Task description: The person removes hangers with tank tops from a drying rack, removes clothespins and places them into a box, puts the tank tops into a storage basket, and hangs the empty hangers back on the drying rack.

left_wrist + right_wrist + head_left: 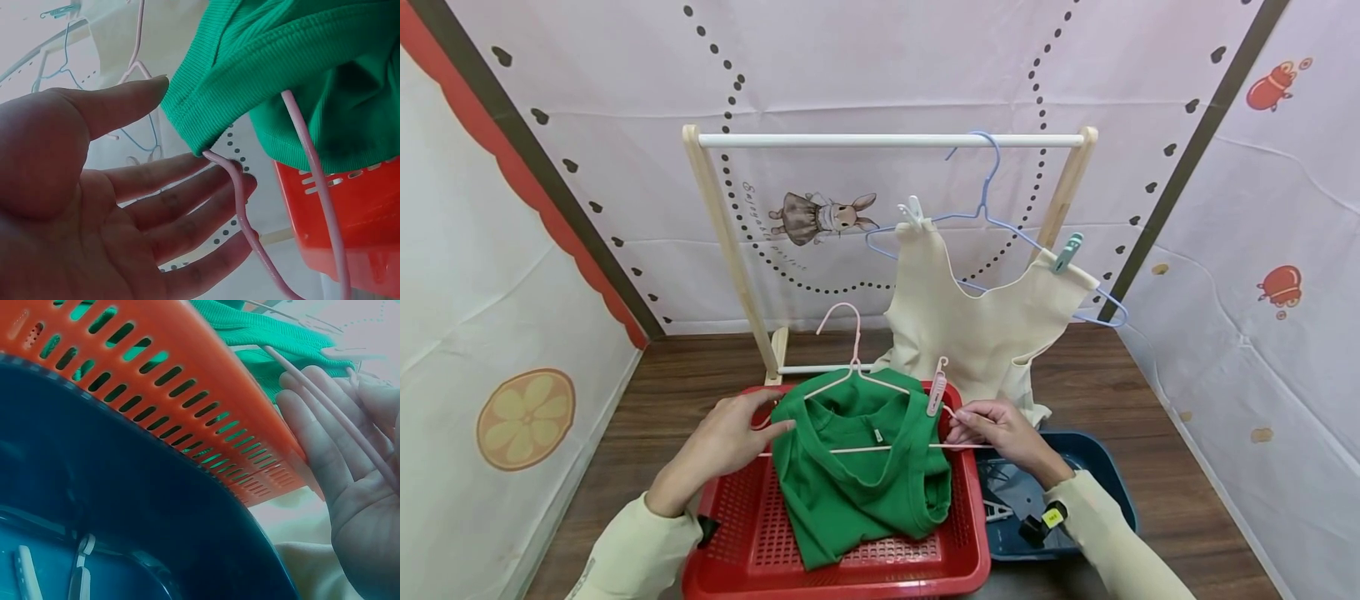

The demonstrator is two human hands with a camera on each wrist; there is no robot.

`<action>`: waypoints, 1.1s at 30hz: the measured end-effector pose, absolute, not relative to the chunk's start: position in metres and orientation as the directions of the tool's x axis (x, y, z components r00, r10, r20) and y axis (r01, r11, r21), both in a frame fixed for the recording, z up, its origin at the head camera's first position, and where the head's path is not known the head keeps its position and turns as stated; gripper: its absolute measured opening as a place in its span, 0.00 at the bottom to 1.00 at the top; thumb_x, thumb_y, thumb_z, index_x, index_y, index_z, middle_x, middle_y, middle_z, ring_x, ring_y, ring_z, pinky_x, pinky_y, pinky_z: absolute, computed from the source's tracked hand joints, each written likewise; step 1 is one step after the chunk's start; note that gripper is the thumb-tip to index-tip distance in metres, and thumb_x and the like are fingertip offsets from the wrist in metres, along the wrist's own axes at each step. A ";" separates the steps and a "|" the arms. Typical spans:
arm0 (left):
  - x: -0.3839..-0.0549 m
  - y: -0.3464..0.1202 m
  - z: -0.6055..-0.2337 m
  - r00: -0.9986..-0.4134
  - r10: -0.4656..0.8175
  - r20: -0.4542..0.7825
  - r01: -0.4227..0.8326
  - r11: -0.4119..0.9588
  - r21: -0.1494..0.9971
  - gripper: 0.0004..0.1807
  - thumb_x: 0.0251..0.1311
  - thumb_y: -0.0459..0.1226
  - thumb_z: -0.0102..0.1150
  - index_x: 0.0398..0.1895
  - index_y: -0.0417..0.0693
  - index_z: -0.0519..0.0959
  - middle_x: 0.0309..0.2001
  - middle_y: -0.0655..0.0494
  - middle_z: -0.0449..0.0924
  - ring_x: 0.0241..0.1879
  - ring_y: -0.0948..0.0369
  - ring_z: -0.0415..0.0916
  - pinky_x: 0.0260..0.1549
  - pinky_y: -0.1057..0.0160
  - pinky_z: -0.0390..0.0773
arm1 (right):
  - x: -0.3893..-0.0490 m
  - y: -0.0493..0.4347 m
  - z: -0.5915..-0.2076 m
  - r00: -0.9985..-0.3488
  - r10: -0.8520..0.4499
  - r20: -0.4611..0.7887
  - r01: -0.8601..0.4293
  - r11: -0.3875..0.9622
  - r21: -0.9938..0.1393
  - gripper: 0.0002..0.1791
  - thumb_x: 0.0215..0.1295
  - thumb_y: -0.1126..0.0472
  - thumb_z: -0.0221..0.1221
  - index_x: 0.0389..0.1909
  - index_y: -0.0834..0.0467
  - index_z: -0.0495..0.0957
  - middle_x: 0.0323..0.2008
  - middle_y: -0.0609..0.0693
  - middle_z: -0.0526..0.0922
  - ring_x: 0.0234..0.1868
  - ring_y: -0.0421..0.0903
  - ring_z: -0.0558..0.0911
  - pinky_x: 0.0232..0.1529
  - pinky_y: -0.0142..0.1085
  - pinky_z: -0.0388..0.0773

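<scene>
A green sleeveless top (857, 467) hangs on a pink hanger (856, 358) over the red basket. One pink clothespin (936, 387) clips its right shoulder to the hanger. My right hand (996, 429) pinches the hanger's right end between thumb and fingers; in the right wrist view the lower bar (331, 409) crosses in front of the palm. At the left shoulder is my left hand (733, 433), thumb and fingers spread apart. The left wrist view shows its straight fingers (181, 206) behind the hanger's bend and the thumb tip at the strap's edge.
A cream sleeveless top (977, 325) hangs on a blue hanger (985, 187) from a rack's white rod (850, 141), held by white and green clothespins. The red basket (737, 575) overlaps a blue bin (1105, 475) with clothespins inside. Printed cloth walls stand around.
</scene>
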State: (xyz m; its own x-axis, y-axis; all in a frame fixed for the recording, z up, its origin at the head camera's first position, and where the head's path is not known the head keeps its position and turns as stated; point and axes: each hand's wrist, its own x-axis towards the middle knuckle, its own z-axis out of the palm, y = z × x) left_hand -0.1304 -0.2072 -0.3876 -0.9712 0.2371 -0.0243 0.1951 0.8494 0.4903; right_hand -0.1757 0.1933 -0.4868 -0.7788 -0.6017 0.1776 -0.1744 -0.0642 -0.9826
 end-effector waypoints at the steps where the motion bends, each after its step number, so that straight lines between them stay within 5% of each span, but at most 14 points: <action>1: -0.130 -0.208 -0.388 -0.970 0.242 -0.029 0.198 0.849 0.489 0.26 0.65 0.45 0.62 0.62 0.43 0.76 0.58 0.40 0.79 0.59 0.40 0.74 0.53 0.38 0.74 | -0.176 0.193 -0.487 -0.778 -0.602 0.180 -0.177 -0.065 -0.982 0.18 0.77 0.66 0.47 0.45 0.82 0.74 0.37 0.75 0.81 0.37 0.43 0.88 0.41 0.40 0.84; 6: -0.130 -0.210 -0.388 -0.964 0.260 -0.048 0.202 0.843 0.499 0.24 0.66 0.45 0.62 0.61 0.43 0.77 0.56 0.42 0.80 0.55 0.44 0.77 0.50 0.40 0.77 | -0.177 0.194 -0.487 -0.775 -0.604 0.187 -0.189 -0.060 -0.980 0.17 0.78 0.66 0.47 0.45 0.81 0.74 0.37 0.74 0.82 0.37 0.44 0.88 0.41 0.40 0.84; 13: -0.130 -0.214 -0.391 -0.950 0.304 -0.072 0.218 0.811 0.543 0.14 0.67 0.42 0.62 0.51 0.48 0.83 0.33 0.59 0.82 0.30 0.61 0.72 0.32 0.59 0.72 | -0.177 0.195 -0.485 -0.754 -0.623 0.206 -0.214 -0.063 -0.975 0.16 0.77 0.68 0.46 0.46 0.79 0.75 0.37 0.72 0.83 0.38 0.46 0.88 0.41 0.42 0.84; 23: -0.125 -0.218 -0.395 -0.940 0.340 -0.029 0.262 0.773 0.577 0.06 0.73 0.42 0.53 0.44 0.54 0.79 0.23 0.62 0.71 0.24 0.65 0.67 0.29 0.63 0.69 | -0.179 0.195 -0.482 -0.715 -0.656 0.242 -0.247 -0.087 -0.965 0.14 0.77 0.69 0.47 0.45 0.78 0.75 0.38 0.70 0.84 0.39 0.48 0.88 0.41 0.45 0.84; 29: -0.123 -0.221 -0.399 -0.937 0.348 -0.036 0.258 0.757 0.601 0.06 0.75 0.41 0.49 0.45 0.55 0.77 0.23 0.62 0.72 0.30 0.63 0.71 0.36 0.58 0.69 | -0.180 0.196 -0.477 -0.698 -0.672 0.246 -0.274 -0.067 -0.959 0.14 0.76 0.69 0.47 0.47 0.77 0.76 0.39 0.72 0.83 0.39 0.51 0.88 0.41 0.45 0.84; 33: -0.120 -0.222 -0.399 -0.940 0.341 -0.012 0.267 0.756 0.598 0.12 0.75 0.41 0.50 0.54 0.52 0.78 0.32 0.63 0.80 0.39 0.61 0.76 0.43 0.54 0.75 | -0.180 0.197 -0.472 -0.695 -0.679 0.238 -0.287 -0.042 -0.957 0.13 0.76 0.70 0.48 0.48 0.76 0.78 0.39 0.71 0.83 0.39 0.54 0.88 0.40 0.47 0.84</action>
